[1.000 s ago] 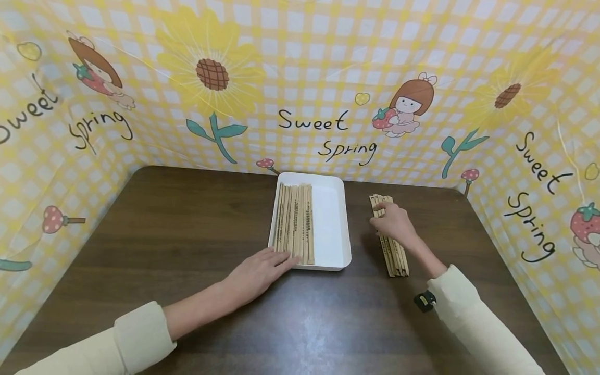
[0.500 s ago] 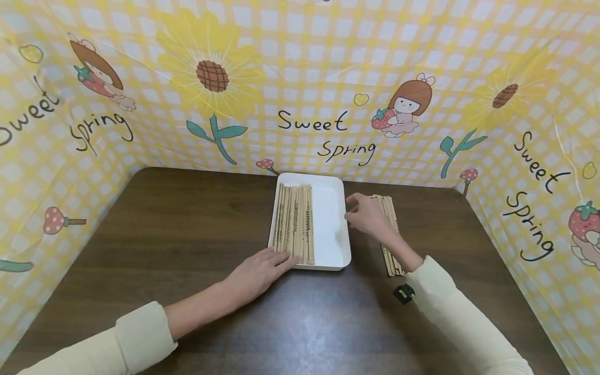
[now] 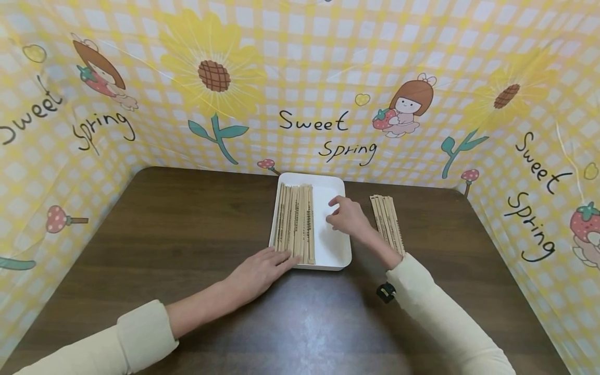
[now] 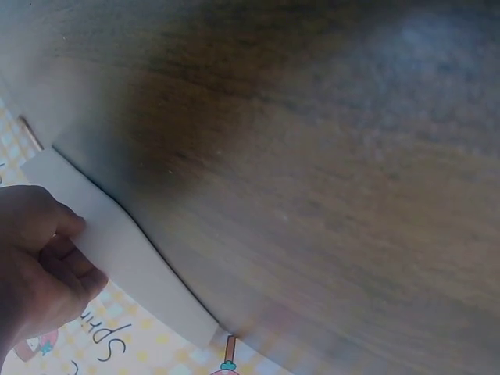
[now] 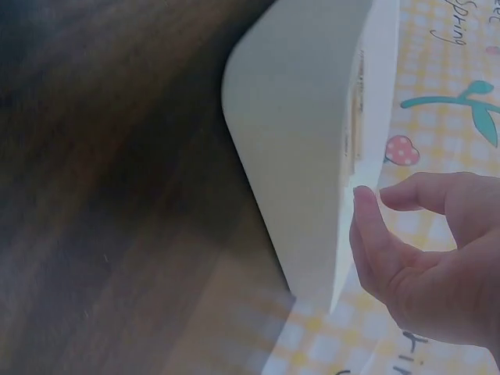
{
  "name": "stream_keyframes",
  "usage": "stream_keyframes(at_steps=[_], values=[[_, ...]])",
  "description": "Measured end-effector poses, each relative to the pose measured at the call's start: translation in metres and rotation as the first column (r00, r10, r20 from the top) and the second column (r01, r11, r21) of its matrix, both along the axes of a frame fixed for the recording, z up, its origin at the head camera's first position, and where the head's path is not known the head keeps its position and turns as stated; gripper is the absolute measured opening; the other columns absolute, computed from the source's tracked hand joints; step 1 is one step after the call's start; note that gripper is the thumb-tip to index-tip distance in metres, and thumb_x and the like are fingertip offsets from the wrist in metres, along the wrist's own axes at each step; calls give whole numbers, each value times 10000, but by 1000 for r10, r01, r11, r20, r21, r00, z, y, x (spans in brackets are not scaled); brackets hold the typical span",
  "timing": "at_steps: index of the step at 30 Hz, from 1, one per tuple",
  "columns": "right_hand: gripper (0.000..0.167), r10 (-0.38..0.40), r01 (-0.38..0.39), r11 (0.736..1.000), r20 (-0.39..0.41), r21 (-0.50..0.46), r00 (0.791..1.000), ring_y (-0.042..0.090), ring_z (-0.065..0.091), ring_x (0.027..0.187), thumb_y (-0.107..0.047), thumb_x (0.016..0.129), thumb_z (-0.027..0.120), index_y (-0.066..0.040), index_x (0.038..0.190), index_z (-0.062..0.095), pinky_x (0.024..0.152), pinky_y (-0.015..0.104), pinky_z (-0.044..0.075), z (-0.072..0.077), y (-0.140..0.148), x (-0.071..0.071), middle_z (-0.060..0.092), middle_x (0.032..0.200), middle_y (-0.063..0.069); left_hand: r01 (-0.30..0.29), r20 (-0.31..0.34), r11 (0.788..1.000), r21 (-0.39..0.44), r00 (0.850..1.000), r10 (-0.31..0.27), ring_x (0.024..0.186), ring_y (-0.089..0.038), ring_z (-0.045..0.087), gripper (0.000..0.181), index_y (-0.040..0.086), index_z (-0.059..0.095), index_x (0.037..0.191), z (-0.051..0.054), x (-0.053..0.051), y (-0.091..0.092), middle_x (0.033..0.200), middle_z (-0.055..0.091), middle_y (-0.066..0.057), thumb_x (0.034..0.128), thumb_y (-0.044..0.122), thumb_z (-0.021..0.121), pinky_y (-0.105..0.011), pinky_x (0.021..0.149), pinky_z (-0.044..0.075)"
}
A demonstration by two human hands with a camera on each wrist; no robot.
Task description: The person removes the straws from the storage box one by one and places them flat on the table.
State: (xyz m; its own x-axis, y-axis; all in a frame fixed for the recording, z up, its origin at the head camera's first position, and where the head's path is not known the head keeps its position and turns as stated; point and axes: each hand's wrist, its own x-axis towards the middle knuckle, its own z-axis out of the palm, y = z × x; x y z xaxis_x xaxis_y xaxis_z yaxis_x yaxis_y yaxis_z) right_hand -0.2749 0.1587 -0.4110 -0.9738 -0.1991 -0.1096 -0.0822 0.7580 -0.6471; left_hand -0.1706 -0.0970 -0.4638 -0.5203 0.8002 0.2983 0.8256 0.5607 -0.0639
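Observation:
A white tray [image 3: 326,250] stands at the middle of the table. Side by side in its left part lie several slim tan sticks [image 3: 294,224] with dark print, like wrapped disposable chopsticks. My left hand [image 3: 255,273] rests at the tray's near left corner, its fingertips over the lower stick ends. Over the bare right part of the tray is my right hand [image 3: 349,216], thumb and index finger apart. In the right wrist view, nothing shows between that hand's fingers [image 5: 375,234]. Right of the tray lies a second bundle of the same sticks [image 3: 386,219], its lower end hidden by the right sleeve.
The dark brown wooden table [image 3: 187,219] is enclosed at the back and sides by a yellow checked cloth [image 3: 309,67] with flower prints. A small black device [image 3: 386,292] sits at the right cuff.
My right hand has moved left, from the right bundle across the tray's right rim to above its bare part. The left hand stays put; the sticks in the tray look unchanged.

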Motion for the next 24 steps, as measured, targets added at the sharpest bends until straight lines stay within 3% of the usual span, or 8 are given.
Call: stream_keyframes(at_steps=[14, 24], values=[[378, 16, -19, 998, 45, 58, 999, 169, 671, 637, -140, 892, 708, 41, 1200, 585, 558, 291, 520, -26, -23, -3, 703, 787, 78, 4, -6, 1000, 5, 1000, -4, 1130, -261, 630, 518, 55, 597, 1364, 0, -2, 0, 1225, 659, -150, 866, -43, 700, -433, 993, 490], [372, 22, -24, 990, 12, 142, 1000, 168, 641, 609, -151, 869, 725, 53, 1153, 599, 532, 267, 489, -29, -34, -5, 659, 717, 56, -3, -2, 1000, -19, 1000, 3, 1143, -262, 626, 528, 53, 586, 1373, 1, -1, 0, 1231, 655, -158, 868, -43, 706, -429, 1002, 483]])
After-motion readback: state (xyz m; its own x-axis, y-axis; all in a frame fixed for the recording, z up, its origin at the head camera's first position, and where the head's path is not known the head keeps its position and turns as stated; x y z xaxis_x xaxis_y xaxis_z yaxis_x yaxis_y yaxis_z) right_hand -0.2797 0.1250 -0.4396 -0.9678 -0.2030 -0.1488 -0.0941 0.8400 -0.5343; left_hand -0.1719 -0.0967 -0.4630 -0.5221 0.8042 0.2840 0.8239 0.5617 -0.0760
